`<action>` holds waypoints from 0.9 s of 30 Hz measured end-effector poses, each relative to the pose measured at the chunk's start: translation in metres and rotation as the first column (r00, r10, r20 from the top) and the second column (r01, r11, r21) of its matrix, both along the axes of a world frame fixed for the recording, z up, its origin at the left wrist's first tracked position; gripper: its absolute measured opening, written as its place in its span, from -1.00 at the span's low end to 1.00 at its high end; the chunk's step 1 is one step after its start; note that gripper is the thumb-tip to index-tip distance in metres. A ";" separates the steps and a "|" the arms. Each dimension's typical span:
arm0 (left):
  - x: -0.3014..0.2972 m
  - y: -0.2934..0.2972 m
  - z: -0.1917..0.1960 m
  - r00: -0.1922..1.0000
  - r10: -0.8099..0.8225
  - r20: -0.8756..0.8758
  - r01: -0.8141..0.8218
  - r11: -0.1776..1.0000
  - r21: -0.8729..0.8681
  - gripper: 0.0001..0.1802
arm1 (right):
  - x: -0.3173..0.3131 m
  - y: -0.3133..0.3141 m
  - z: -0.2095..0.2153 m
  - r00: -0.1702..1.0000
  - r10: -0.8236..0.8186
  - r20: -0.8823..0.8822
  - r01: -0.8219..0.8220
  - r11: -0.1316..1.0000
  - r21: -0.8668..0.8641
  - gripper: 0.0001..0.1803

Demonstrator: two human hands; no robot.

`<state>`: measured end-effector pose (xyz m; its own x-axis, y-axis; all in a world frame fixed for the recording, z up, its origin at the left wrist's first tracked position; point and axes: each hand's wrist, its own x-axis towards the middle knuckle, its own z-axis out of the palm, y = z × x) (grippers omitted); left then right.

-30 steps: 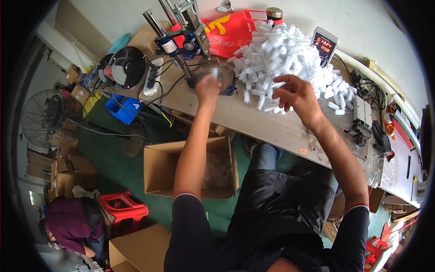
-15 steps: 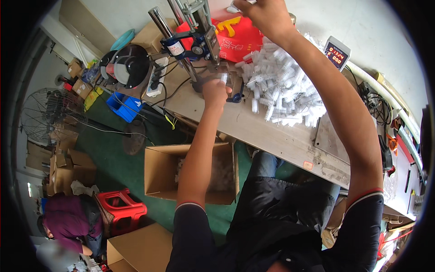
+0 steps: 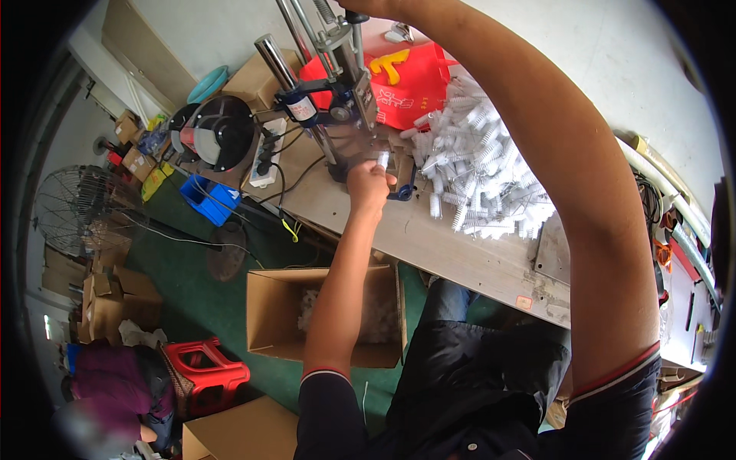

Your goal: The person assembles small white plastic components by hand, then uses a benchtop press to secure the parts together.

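Observation:
My left hand (image 3: 368, 186) is closed around a short white cylindrical piece (image 3: 382, 159), held upright at the base of a bench press (image 3: 337, 115) with a blue body and steel columns. The press's tool head hangs just above that piece. At the top edge, my right hand (image 3: 381, 7) lies against a black knob (image 3: 356, 16) on the press; its fingers are mostly cut off by the picture's edge. Just right of the press, a large pile of white and clear ribbed plastic pieces (image 3: 483, 165) covers part of the workbench (image 3: 460, 257).
A red bag (image 3: 406, 96) lies behind the press. Below the bench edge stands an open cardboard box (image 3: 280, 310) with white pieces inside. To the left are a power strip (image 3: 266, 157), a blue bin (image 3: 211, 192), a fan (image 3: 84, 207), a red stool (image 3: 205, 368) and a crouching person (image 3: 119, 383).
My right hand has moved left to the black knob on the press. The left hand stays at the press base with the white piece. The whole view has shifted slightly, with things appearing lower.

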<state>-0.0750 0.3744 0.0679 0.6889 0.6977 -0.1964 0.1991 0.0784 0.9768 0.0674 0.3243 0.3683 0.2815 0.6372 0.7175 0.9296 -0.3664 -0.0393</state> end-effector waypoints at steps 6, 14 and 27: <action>-0.011 0.016 -0.001 1.000 -0.004 -0.028 0.004 1.000 -0.022 -0.79 | 0.008 -0.044 -0.036 0.949 -0.137 0.284 0.175 0.978 -0.112 -0.80; -0.008 0.024 -0.004 0.994 -0.108 0.021 0.110 0.984 -0.138 -0.76 | 0.048 -0.110 -0.144 0.975 -0.141 0.171 0.193 0.919 -0.345 -0.61; -0.014 0.026 0.003 0.993 -0.112 0.022 0.114 0.975 -0.193 -0.79 | 0.037 -0.098 -0.245 0.990 -0.119 -0.071 0.102 0.972 -0.211 -0.61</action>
